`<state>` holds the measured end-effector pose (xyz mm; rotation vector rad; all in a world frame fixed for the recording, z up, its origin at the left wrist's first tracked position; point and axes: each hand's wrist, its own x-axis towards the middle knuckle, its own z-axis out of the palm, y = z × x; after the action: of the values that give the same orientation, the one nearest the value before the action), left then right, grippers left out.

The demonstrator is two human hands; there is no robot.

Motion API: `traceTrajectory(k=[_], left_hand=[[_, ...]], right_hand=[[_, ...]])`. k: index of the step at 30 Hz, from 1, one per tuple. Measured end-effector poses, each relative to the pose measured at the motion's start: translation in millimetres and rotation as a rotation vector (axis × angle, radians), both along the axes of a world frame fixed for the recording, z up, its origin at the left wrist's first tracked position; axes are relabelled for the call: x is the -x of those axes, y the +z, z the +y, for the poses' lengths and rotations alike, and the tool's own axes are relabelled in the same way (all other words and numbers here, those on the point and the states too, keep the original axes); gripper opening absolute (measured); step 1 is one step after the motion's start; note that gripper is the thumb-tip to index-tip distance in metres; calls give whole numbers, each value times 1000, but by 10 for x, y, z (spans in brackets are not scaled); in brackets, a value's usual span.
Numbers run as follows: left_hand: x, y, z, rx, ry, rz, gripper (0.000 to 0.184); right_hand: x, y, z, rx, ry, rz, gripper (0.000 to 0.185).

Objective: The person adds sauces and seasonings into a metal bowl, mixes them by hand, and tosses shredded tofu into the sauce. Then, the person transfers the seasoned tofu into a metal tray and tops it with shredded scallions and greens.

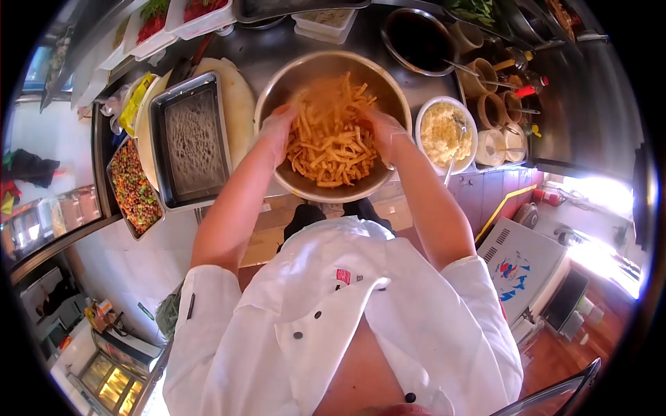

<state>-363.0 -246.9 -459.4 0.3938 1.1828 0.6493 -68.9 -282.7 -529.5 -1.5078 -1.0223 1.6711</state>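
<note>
A large steel bowl (397, 90) holds a heap of golden-brown fry-like strips (333, 149), some blurred near the far side. Both my hands are inside the rim, in clear thin gloves. My left hand (280, 126) cups the heap from the left. From the opposite side, my right hand (383, 130) cups the strips, its fingers curled in among them. The strips are gathered between the two hands, and the fingertips are partly hidden by them and by motion blur. Reddish-orange powder or sauce colours the bowl's inner wall.
Left of the bowl lie a dark rectangular tray (189, 139) and a tray of diced vegetables (134, 187). On the right stand a white bowl of pale minced food (444, 135) with a spoon, a pot of dark liquid (420, 40) and several seasoning jars (491, 111). White tubs (201, 17) line the back.
</note>
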Motion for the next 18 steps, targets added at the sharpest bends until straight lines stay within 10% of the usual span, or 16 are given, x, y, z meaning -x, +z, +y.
traceTrajectory(k=[3,10,18], left_hand=[[-2,-454,-179,266,148,87,44],[-502,-119,-343,479,-52,-287,65],[-490,129,-100,322,-14,-394,62]], right_hand=[[268,683,-98,686,-512,135,56],[688,-65,-157,604,-520,638,65],[539,710,-134,526,-411,762,59]])
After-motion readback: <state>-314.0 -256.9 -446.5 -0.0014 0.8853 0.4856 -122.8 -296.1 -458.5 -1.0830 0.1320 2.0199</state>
